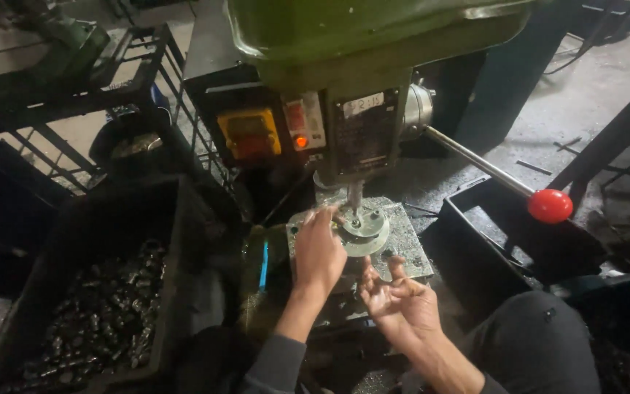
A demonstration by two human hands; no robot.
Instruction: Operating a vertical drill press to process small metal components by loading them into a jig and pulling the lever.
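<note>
Looming over everything is the big green bench drill press, its head filling the top of the view. On its front sit a yellow switch box with an orange button, a small lit red lamp and a dark plate. Out to the right runs the long steel feed lever with a red ball knob, slanting down across a black plastic crate beside the machine. On the left, another large black plastic crate heaped with small dark metal parts crowds right up against the work area, and behind it stands a black metal wire rack. The grey concrete floor shows at the upper right.

Now down to the action: the square grey metal drill table carries a round grey metal fixture disc, sitting directly under the thin drill bit, which hangs just above the disc's centre. The left hand lies over the left part of the table, covering it, with its fingers held close together and the tips touching the disc's left edge. The right hand hovers just below the disc, near the table's front edge, palm turned up, fingers loosely spread and curled, holding nothing that shows. A thin blue streak glints just left of the left wrist. The person's dark trouser knee sits at lower right.
</note>
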